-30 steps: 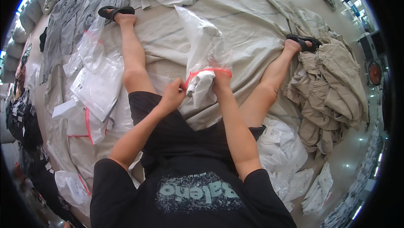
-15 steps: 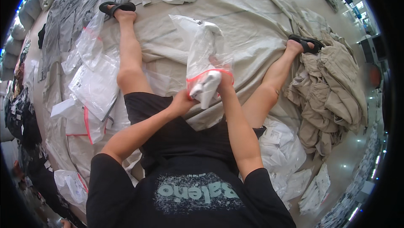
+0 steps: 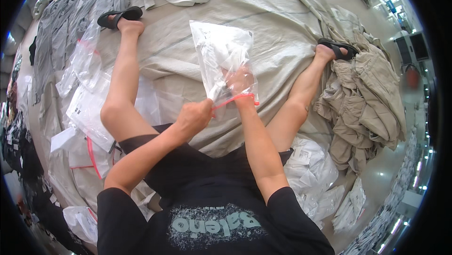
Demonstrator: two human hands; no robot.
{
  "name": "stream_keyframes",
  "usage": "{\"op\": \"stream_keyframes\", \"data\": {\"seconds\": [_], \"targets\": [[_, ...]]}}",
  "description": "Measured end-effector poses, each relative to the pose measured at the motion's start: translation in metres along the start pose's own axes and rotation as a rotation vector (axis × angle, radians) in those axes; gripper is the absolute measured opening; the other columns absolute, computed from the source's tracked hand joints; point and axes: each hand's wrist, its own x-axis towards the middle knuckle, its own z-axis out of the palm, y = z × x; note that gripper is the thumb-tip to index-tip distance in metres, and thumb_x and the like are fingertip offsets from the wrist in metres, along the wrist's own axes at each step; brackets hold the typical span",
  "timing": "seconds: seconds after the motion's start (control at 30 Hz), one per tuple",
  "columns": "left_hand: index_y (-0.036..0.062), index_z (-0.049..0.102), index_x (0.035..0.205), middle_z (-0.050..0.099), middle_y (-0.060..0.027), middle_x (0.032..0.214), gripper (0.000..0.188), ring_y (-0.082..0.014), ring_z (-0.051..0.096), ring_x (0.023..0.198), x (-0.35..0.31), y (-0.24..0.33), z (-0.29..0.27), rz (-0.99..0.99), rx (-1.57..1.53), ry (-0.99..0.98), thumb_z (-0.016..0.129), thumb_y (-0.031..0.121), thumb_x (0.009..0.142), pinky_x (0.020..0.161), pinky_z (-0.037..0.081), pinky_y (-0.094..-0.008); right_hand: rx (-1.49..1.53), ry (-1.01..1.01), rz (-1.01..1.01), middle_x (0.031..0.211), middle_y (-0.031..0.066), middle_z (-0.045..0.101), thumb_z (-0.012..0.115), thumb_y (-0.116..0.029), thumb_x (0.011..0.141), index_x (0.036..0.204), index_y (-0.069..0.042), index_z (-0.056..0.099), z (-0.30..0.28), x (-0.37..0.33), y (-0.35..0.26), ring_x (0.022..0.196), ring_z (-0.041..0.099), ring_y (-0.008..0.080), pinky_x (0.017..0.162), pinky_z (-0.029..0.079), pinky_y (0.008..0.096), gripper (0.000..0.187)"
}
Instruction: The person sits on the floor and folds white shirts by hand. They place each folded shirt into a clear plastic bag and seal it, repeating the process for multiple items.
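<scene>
In front of me, over the spread beige cloth (image 3: 174, 57), is a clear zip bag (image 3: 201, 50) with a red closure strip (image 3: 233, 99) along its mouth, which faces me. My left hand (image 3: 194, 116) is closed on the left edge of that mouth. Through the opening reaches my right hand (image 3: 241, 82), inside the bag up to the wrist. Its fingers are curled against a white folded garment (image 3: 230, 41), seen through the plastic; glare blurs the fingertips. Most of the garment fills the far part of the bag, and a white end shows near my left hand.
Flat clear bags with red strips (image 3: 92, 156) lie left of my legs. A pile of tan garments (image 3: 365, 99) is at the right, with white bagged items (image 3: 308, 172) by my right thigh. Grey cloth (image 3: 70, 24) spreads at the far left.
My right hand has pushed deeper into the bag, and the white garment that stuck out of the mouth is now mostly inside. My left hand still grips the mouth's edge.
</scene>
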Motion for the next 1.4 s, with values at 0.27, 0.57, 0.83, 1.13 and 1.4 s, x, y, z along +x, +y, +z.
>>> {"op": "stream_keyframes", "data": {"seconds": [0.27,0.57,0.83,1.13,1.4], "targets": [[0.0038,0.052,0.095,0.065,-0.0152,0.067,0.019,-0.0372,0.07,0.062,0.046,-0.047,0.004,-0.049,0.137,-0.179,0.069,0.011,0.091,0.054,0.052,-0.0483,0.108,-0.102,0.035,0.151,0.032,0.058,0.08,-0.067,0.083,0.159,0.006,0.044,-0.012,0.037,-0.047,0.136,0.062,0.0448,0.114,0.05,0.0455,0.111],[0.0045,0.052,0.098,0.065,-0.0159,0.062,0.026,-0.039,0.069,0.057,0.033,-0.057,0.04,-0.18,0.058,-0.299,0.071,0.021,0.095,0.053,0.053,-0.0521,-0.034,0.071,-0.412,0.156,0.04,0.045,0.065,-0.044,0.104,0.149,0.004,0.059,0.029,0.046,0.05,0.147,0.042,0.0587,0.122,0.038,0.0569,0.066],[0.0074,0.054,0.095,0.065,-0.0121,0.062,0.021,-0.0339,0.069,0.056,0.041,-0.048,0.046,-0.093,0.067,-0.205,0.071,0.02,0.097,0.05,0.052,-0.0477,-0.384,0.119,-0.43,0.172,0.0271,0.033,0.066,-0.037,0.1,0.152,-0.01,0.063,0.03,0.008,0.003,0.16,0.027,0.0483,0.129,0.023,0.0637,0.059],[0.0094,0.057,0.093,0.063,-0.0082,0.061,0.018,-0.0306,0.067,0.054,0.045,-0.038,0.039,0.065,0.053,-0.098,0.073,0.017,0.093,0.051,0.051,-0.0447,-0.36,-0.208,-0.824,0.173,0.0147,0.039,0.057,-0.025,0.099,0.159,-0.022,0.057,0.048,0.009,0.005,0.165,0.025,0.0376,0.135,0.01,0.0624,0.06],[0.0056,0.059,0.096,0.07,-0.0141,0.068,0.017,-0.0361,0.072,0.062,0.03,-0.041,0.05,-0.104,0.076,-0.32,0.071,0.017,0.093,0.055,0.054,-0.0491,-0.252,-0.024,-0.735,0.167,0.0282,0.04,0.06,-0.053,0.102,0.162,0.0,0.043,0.029,0.037,0.046,0.161,0.03,0.0458,0.133,0.017,0.0594,0.082]]}}
